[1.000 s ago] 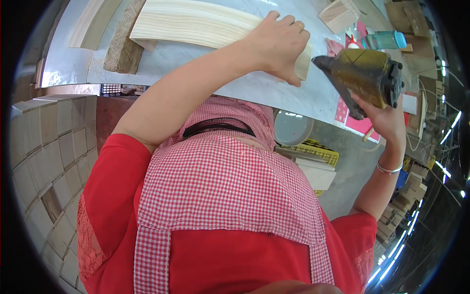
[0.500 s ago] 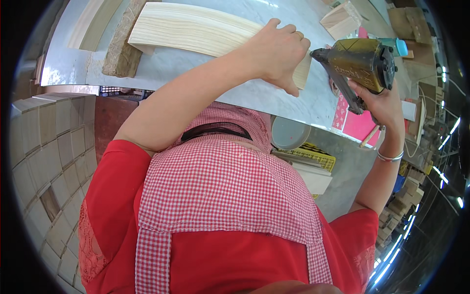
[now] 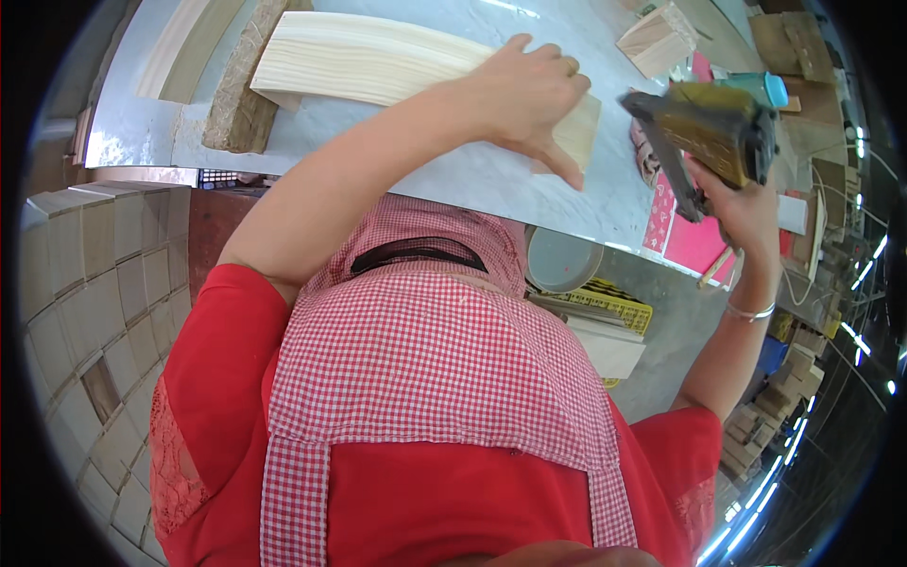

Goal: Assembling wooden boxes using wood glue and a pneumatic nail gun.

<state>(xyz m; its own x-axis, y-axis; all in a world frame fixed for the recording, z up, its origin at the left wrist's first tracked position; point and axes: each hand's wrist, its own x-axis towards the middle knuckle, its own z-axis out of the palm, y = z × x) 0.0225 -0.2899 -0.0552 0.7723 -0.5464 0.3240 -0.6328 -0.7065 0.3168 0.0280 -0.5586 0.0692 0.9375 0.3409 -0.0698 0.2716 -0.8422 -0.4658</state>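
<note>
A long pale wooden board (image 3: 368, 57) lies across the table, with another wooden piece showing under its left end. My left hand (image 3: 529, 94) grips it near its right end, fingers over the far side and thumb stretched along the near side. Part of the board is hidden under this hand and forearm. To the right, my right hand (image 3: 742, 203) is closed round the handle of a nail gun (image 3: 704, 132) with a dark yellow body and black magazine. The gun is held off the board, its nose pointing left, slightly blurred.
A rough wooden block (image 3: 241, 99) and pale wood strips (image 3: 194, 47) lie on the left of the table (image 3: 425, 175). Far right stand a wooden block (image 3: 657, 40) and a teal bottle (image 3: 756, 90). Stacked wood pieces (image 3: 104, 274) rise at left. Below the table edge sits a round basin (image 3: 564, 260).
The nail gun has moved right, away from the board's right end, and turned a little. My left hand has shifted slightly left, uncovering more of that end.
</note>
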